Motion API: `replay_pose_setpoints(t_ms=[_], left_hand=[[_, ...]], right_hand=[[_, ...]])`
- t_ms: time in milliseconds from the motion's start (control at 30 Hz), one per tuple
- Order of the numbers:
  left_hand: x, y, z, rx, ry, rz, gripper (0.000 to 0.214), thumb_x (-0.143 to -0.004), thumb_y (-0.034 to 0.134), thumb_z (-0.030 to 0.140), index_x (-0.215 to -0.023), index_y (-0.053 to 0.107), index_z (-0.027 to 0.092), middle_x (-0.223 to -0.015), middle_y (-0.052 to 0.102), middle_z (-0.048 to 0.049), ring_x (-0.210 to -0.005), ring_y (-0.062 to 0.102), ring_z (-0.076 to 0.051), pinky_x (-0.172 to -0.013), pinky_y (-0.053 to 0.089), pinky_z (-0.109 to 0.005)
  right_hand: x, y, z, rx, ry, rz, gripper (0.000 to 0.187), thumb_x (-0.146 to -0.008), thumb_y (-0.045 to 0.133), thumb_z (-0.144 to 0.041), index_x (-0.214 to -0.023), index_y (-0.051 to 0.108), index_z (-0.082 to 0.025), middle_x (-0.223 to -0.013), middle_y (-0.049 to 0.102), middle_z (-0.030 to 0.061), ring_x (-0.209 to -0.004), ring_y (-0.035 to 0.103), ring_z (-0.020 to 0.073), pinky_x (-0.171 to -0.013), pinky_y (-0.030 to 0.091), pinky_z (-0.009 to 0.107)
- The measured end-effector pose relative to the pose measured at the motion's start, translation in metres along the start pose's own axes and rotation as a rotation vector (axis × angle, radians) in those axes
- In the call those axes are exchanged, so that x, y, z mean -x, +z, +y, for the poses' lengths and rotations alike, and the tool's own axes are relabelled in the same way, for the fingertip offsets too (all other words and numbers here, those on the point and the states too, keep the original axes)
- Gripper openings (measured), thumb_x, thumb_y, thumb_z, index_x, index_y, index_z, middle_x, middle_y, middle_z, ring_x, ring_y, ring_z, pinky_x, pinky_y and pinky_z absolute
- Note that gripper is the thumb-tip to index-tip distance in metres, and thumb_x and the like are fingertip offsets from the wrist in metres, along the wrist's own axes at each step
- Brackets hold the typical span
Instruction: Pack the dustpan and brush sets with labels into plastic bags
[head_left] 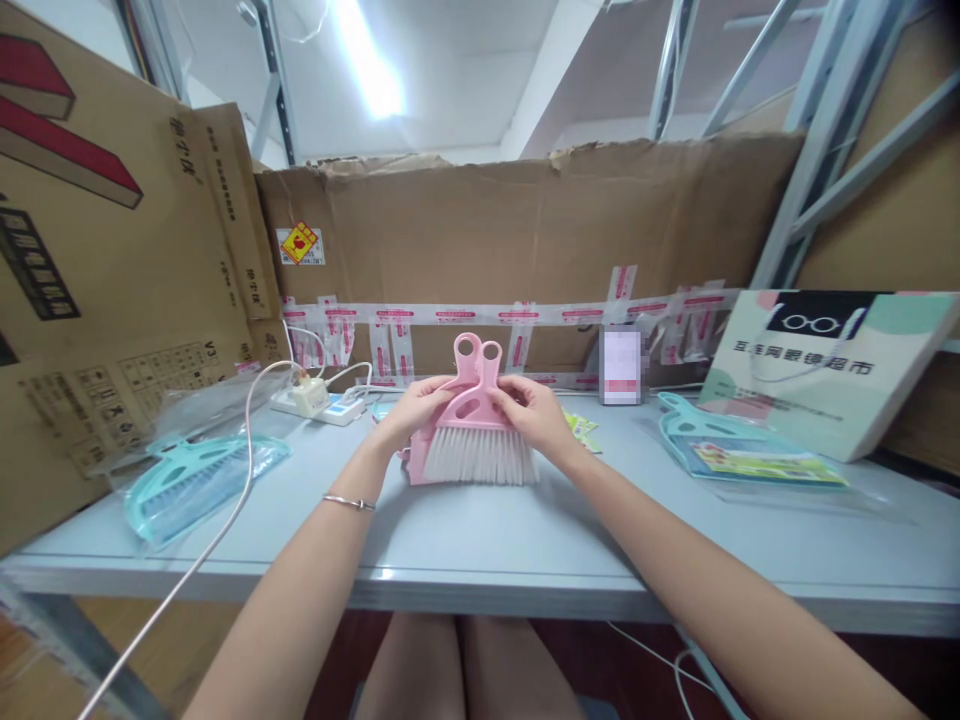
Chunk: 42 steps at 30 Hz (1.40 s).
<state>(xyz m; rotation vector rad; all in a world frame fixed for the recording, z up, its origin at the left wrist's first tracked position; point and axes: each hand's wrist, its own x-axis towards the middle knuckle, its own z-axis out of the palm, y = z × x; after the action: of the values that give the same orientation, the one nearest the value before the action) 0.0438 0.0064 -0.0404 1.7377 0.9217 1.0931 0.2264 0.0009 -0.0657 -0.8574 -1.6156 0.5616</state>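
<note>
A pink hand brush with white bristles stands upright on the grey table, nested against a pink dustpan behind it. Both round handle loops point up. My left hand grips the set's left side, fingers curled around the edge. My right hand pinches its right side near the base of the handle. A thin bracelet circles my left wrist.
A teal brush and dustpan set in a clear bag lies at the left, another at the right. A white cable crosses from a power strip. Cardboard walls enclose the table; a printed box leans at the right.
</note>
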Motion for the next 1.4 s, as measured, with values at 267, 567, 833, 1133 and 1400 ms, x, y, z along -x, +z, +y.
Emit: replay_pose_setpoints(t_ms=[267, 567, 833, 1133, 1400], left_hand=[[0.001, 0.016, -0.004, -0.001, 0.085, -0.044, 0.046, -0.075, 0.061, 0.051, -0.102, 0.065, 0.014, -0.082, 0.062, -0.0021, -0.075, 0.053, -0.013, -0.072, 0.041, -0.025], [0.007, 0.015, 0.006, -0.028, 0.179, -0.048, 0.038, -0.077, 0.061, 0.043, -0.101, 0.065, 0.014, -0.091, 0.062, -0.0038, -0.078, 0.053, -0.013, -0.07, 0.039, -0.022], [0.001, 0.011, -0.003, -0.074, 0.181, -0.021, 0.032, -0.079, 0.057, 0.045, -0.083, 0.063, 0.013, -0.071, 0.051, 0.0008, -0.064, 0.042, -0.01, -0.059, 0.031, -0.022], [0.001, 0.015, -0.006, -0.169, 0.187, 0.017, 0.031, -0.08, 0.054, 0.041, -0.071, 0.057, 0.012, -0.061, 0.04, 0.0035, -0.059, 0.035, -0.009, -0.055, 0.025, -0.022], [0.0, 0.008, -0.002, -0.135, 0.106, -0.039, 0.032, -0.074, 0.059, 0.04, -0.089, 0.059, 0.013, -0.072, 0.049, 0.0017, -0.061, 0.042, -0.009, -0.056, 0.032, -0.021]], right_hand=[[0.01, 0.004, -0.002, 0.184, -0.294, 0.186, 0.016, -0.083, 0.056, -0.033, -0.085, 0.063, -0.019, -0.083, 0.064, 0.0046, -0.078, 0.06, 0.017, -0.073, 0.047, 0.03], [0.015, 0.009, -0.007, 0.391, -0.538, 0.222, 0.009, -0.088, 0.048, -0.024, -0.09, 0.056, -0.021, -0.095, 0.054, 0.0073, -0.091, 0.054, 0.0183, -0.083, 0.047, 0.034], [0.002, -0.009, -0.002, 0.246, -0.157, 0.173, 0.044, -0.079, 0.058, -0.047, -0.112, 0.053, -0.019, -0.103, 0.063, 0.0093, -0.095, 0.058, 0.0226, -0.084, 0.046, 0.04], [0.006, -0.006, 0.002, 0.358, -0.108, -0.018, 0.039, -0.089, 0.04, -0.048, -0.081, 0.064, -0.018, -0.074, 0.068, 0.003, -0.067, 0.06, 0.0154, -0.064, 0.039, 0.025], [0.009, 0.004, 0.004, 0.598, -0.128, -0.046, 0.031, -0.093, 0.037, -0.039, -0.083, 0.058, -0.019, -0.076, 0.068, 0.0062, -0.067, 0.061, 0.0184, -0.062, 0.035, 0.026]])
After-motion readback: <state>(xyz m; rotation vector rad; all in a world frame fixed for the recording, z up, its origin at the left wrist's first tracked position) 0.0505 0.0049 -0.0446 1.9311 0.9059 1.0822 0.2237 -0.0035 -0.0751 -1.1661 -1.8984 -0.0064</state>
